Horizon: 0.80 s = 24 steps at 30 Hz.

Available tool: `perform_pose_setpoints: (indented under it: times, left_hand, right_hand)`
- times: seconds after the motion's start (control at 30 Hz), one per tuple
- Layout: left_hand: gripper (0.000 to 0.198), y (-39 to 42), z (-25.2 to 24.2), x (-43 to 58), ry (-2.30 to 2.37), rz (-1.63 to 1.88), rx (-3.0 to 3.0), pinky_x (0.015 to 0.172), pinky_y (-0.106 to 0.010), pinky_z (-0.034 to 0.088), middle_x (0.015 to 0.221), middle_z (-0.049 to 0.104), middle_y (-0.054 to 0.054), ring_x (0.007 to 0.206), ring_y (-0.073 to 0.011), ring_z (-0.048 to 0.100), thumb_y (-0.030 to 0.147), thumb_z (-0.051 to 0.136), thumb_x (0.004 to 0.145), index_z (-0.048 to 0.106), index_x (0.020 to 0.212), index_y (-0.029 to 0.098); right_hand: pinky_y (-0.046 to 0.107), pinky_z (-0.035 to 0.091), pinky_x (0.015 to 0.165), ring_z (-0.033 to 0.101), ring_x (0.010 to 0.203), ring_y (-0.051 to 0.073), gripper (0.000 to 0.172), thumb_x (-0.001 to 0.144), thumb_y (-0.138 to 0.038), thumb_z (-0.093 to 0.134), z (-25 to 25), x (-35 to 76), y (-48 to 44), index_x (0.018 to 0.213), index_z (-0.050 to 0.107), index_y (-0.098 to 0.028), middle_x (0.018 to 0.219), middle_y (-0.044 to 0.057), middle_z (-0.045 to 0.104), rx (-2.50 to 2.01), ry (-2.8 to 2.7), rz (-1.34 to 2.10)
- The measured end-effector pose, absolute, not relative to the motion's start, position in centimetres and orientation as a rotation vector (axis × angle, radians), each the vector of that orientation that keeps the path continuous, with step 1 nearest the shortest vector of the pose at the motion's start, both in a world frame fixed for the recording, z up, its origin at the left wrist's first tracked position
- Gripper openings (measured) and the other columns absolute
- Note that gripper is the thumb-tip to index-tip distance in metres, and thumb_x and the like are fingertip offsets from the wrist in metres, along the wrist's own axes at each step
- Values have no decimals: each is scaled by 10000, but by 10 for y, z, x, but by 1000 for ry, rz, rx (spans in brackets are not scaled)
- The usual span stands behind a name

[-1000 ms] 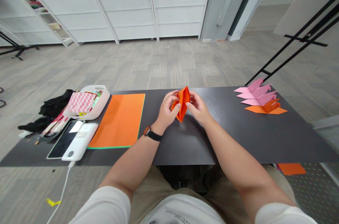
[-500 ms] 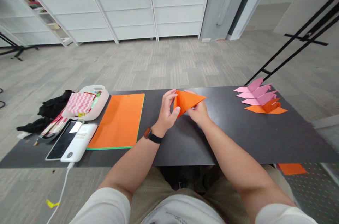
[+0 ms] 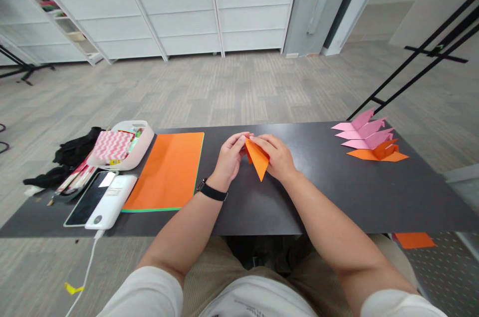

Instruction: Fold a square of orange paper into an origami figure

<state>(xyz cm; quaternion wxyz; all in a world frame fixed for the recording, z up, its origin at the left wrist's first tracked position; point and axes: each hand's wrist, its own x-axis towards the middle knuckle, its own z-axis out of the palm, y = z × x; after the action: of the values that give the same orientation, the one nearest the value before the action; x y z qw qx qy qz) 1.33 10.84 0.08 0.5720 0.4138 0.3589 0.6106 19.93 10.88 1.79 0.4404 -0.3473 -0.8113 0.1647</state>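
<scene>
Between my two hands, above the middle of the dark table (image 3: pixel 262 212), is a folded piece of orange paper (image 3: pixel 258 158), its long point aimed down toward me. My left hand (image 3: pixel 231 158) pinches the paper's far upper end between thumb and fingers. From the other side my right hand (image 3: pixel 277 157) grips its right edge, the fingers laid over the top. Part of the fold is hidden behind the fingers. At the right end of the table stand several folded paper birds: pink ones (image 3: pixel 364 130) and an orange one (image 3: pixel 378 152) nearest me.
Left of my hands lies a stack of orange sheets (image 3: pixel 168 172) with a green edge below. Further left are a white power bank (image 3: pixel 111 202) with a cable, a phone (image 3: pixel 85 202), a white basket (image 3: pixel 144 150) and black cloth (image 3: pixel 77 150). An orange sheet (image 3: pixel 415 240) lies low at right.
The orange paper has turned, its point swinging from the right to toward me. My hands have come closer together, and the left thumb has moved up to the paper's far end.
</scene>
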Motion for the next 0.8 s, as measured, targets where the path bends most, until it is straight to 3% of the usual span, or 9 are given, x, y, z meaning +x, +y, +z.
perform_pose_setpoints:
  times: [0.33, 0.5, 0.53, 0.67, 0.8]
  left_hand:
    - [436, 109, -2, 12, 836, 1388, 918, 1134, -475, 560, 1337, 789, -122, 1283, -280, 732, 519, 826, 930, 753, 1241, 222]
    - [465, 120, -2, 2, 884, 1446, 810, 1045, -384, 576, 1186, 817, -93, 1147, -238, 760, 497, 901, 835, 784, 1174, 200]
    - [475, 121, -1, 0, 900, 1457, 790, 1026, -370, 575, 1148, 818, -86, 1115, -230, 761, 494, 913, 815, 789, 1161, 193]
    - [479, 121, 0, -1, 993, 1444, 844, 991, -354, 568, 1095, 815, -75, 1047, -217, 751, 500, 930, 774, 807, 1112, 185]
    - [434, 115, 1, 3, 1079, 1340, 1001, 925, -349, 585, 1066, 828, -82, 972, -212, 754, 481, 921, 785, 820, 1087, 186]
  right_hand:
    - [480, 601, 990, 719, 1084, 280, 360, 990, -253, 640, 15, 201, 111, 1308, 774, -356, 1197, 78, 762, -956, -1824, 427]
    - [482, 579, 1072, 694, 1220, 267, 764, 839, -276, 759, 14, 223, 128, 1568, 549, -371, 1383, 80, 694, -841, -1855, 982]
    - [490, 567, 1095, 680, 1263, 270, 757, 829, -290, 755, 15, 229, 132, 1553, 551, -373, 1437, 80, 673, -841, -1833, 1116]
    - [496, 538, 1123, 640, 1331, 270, 443, 934, -417, 667, 22, 242, 138, 1372, 655, -350, 1397, 64, 700, -955, -1606, 1264]
    - [443, 584, 962, 708, 1030, 237, 466, 887, -506, 758, 21, 232, 134, 1302, 690, -307, 1145, 53, 736, -1041, -1596, 1307]
